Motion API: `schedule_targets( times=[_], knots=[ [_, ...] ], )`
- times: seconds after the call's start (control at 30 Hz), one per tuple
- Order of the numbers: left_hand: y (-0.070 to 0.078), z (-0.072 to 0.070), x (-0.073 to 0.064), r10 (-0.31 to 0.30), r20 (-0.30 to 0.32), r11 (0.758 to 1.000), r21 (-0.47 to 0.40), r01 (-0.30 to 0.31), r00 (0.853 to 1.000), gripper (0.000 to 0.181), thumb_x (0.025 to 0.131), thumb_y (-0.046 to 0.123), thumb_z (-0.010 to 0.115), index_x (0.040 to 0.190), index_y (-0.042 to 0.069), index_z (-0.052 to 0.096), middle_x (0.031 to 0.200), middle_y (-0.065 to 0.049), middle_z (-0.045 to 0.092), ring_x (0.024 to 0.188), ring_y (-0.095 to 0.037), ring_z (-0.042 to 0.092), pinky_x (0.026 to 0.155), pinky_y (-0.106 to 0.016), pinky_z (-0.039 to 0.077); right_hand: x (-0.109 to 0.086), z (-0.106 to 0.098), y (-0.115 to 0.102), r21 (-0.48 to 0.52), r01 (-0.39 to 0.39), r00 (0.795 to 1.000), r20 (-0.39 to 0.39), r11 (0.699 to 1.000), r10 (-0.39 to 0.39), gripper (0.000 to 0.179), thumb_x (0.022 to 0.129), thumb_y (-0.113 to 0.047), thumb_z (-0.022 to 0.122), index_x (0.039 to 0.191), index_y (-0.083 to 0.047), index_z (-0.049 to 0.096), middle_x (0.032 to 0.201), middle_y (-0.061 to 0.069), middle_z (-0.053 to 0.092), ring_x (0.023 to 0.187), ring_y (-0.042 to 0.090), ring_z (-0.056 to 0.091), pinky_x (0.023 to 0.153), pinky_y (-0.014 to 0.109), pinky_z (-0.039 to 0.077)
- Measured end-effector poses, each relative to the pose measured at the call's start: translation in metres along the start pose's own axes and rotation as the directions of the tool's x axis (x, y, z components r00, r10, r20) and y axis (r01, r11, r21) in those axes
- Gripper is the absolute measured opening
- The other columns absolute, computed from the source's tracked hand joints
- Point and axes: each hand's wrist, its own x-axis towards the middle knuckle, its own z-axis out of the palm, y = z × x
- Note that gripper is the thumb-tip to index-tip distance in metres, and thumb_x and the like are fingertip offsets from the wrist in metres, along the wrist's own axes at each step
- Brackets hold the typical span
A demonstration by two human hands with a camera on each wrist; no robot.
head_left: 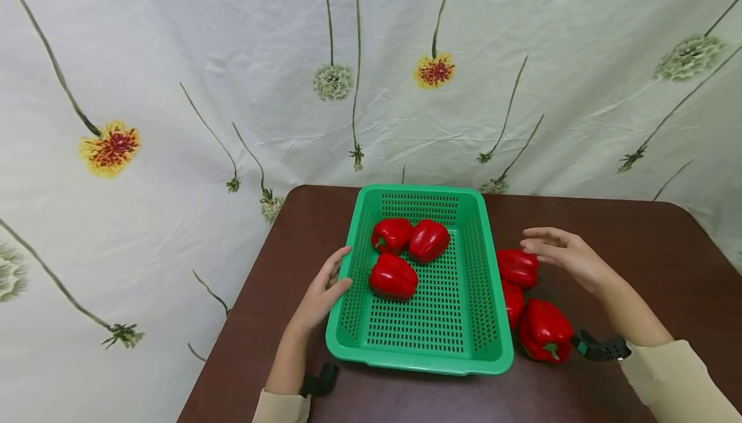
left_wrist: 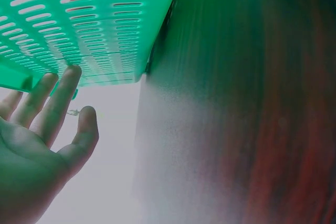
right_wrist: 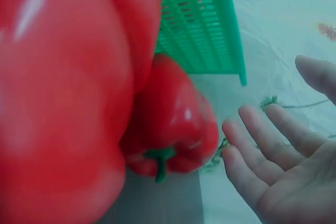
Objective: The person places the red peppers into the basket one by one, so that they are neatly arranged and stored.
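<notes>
A green plastic basket [head_left: 429, 364] stands on the table with three red bell peppers inside, one of them the nearer bell pepper [head_left: 393, 277]. At the basket's left side is my left hand [head_left: 317, 295], its fingers extended and the fingertips at the rim and slotted wall [left_wrist: 89, 24]. Outside the right wall lie three more red bell peppers: a far one [head_left: 517, 268], a middle one [head_left: 513, 302] partly hidden by the basket, and a near one [head_left: 546, 331]. My right hand [head_left: 570, 259] is held just over the far pepper, fingers loosely extended, nothing in its grasp.
The dark brown table [head_left: 632, 243] has rounded far corners. Behind it hangs a pale cloth [head_left: 278, 37] printed with flowers. A dark band [head_left: 600, 347] is on the right wrist, and a black device [head_left: 320, 379] is on the left wrist.
</notes>
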Motion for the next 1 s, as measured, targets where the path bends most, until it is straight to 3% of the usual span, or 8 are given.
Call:
schedule_targets(
  times=[0.1,0.17,0.27,0.37,0.47,0.67,1.0],
  knots=[
    [0.0,0.0,0.0,0.0,-0.006,1.0,0.001,0.0,1.0,0.057,0.101,0.011,0.05,0.154,0.014,0.028,0.16,-0.015,0.016,0.146,-0.035,0.014,0.113,-0.059,0.013,-0.001,-0.001,0.005,-0.054,-0.02,1.0,-0.011,0.998,0.019,0.056,0.101,-0.026,0.056,0.141,0.009,0.039,0.135,0.023,0.053,0.102,-0.005,0.058,0.091,0.024,0.046],
    [0.0,-0.001,0.0,0.002,-0.007,1.0,0.0,-0.002,1.0,0.057,0.101,0.011,0.05,0.154,0.014,0.028,0.16,-0.015,0.016,0.146,-0.035,0.014,0.113,-0.059,0.013,-0.001,-0.001,0.01,-0.083,-0.029,0.999,-0.015,0.996,0.028,0.057,0.1,-0.026,0.056,0.142,0.009,0.039,0.139,0.028,0.048,0.104,-0.002,0.057,0.096,0.033,0.045],
    [-0.001,-0.001,-0.001,0.004,-0.005,1.0,0.003,-0.004,1.0,0.057,0.101,0.012,0.05,0.154,0.013,0.028,0.16,-0.015,0.016,0.146,-0.036,0.014,0.113,-0.059,0.013,-0.001,0.0,0.017,-0.103,-0.043,0.999,-0.009,0.994,0.042,0.059,0.099,-0.026,0.058,0.143,0.008,0.038,0.142,0.031,0.043,0.117,0.017,0.054,0.1,0.052,0.041],
    [-0.001,-0.001,-0.001,0.001,-0.004,1.0,0.004,-0.001,1.0,0.057,0.102,0.012,0.05,0.154,0.014,0.028,0.16,-0.015,0.016,0.146,-0.035,0.014,0.113,-0.059,0.014,0.0,0.002,0.025,-0.126,-0.056,0.998,0.007,0.99,0.057,0.062,0.097,-0.027,0.06,0.144,0.008,0.038,0.143,0.032,0.04,0.126,0.04,0.044,0.1,0.061,0.038],
    [-0.002,-0.001,-0.001,-0.002,-0.002,1.0,0.003,0.002,1.0,0.057,0.102,0.013,0.05,0.154,0.015,0.028,0.16,-0.014,0.016,0.146,-0.034,0.014,0.113,-0.059,0.014,0.001,0.004,0.031,-0.14,-0.06,0.998,0.02,0.988,0.063,0.063,0.096,-0.027,0.062,0.144,0.008,0.038,0.144,0.032,0.039,0.128,0.047,0.038,0.097,0.058,0.041],
    [-0.002,0.0,0.0,0.003,-0.001,1.0,0.004,-0.003,1.0,0.057,0.102,0.013,0.05,0.154,0.014,0.028,0.16,-0.015,0.015,0.146,-0.035,0.013,0.113,-0.059,0.013,0.004,0.007,0.04,-0.123,-0.077,0.996,0.034,0.99,0.081,0.067,0.092,-0.025,0.066,0.145,0.006,0.036,0.14,0.032,0.042,0.119,0.043,0.046,0.087,0.043,0.05],
    [-0.001,-0.001,0.0,0.004,0.003,1.0,0.009,-0.004,1.0,0.058,0.102,0.015,0.051,0.155,0.016,0.027,0.161,-0.014,0.014,0.146,-0.035,0.012,0.113,-0.06,0.013,0.003,0.009,0.05,-0.071,-0.088,0.996,0.017,0.994,0.089,0.07,0.09,-0.022,0.068,0.146,0.004,0.035,0.137,0.032,0.043,0.111,0.038,0.053,0.082,0.039,0.052]
  ],
)
